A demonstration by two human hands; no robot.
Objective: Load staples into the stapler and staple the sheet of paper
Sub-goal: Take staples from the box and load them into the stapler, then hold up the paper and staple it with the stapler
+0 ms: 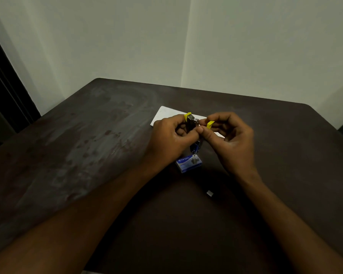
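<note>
Stapler (192, 123): held upright above the desk (87, 155), over the paper (166, 113).
Left hand (172, 135): closed round its body.
Right hand (228, 133): pinching the yellow pusher (210, 124); draw it straight out, clear of the channel.
Staple box (189, 163): just below, within reach.

Both hands are raised above the dark counter (87, 145). The left hand (171, 138) has its grip closed around a small stapler (192, 123), held upright with its yellow-tipped end up. The right hand (229, 135) pinches a yellow piece (210, 124) just beside the stapler's top. A white sheet of paper (166, 113) lies behind the hands. A blue staple box (189, 164) lies on the counter below them. 1 small strip of staples (210, 193) lies nearer the camera, apart from the box.
</note>
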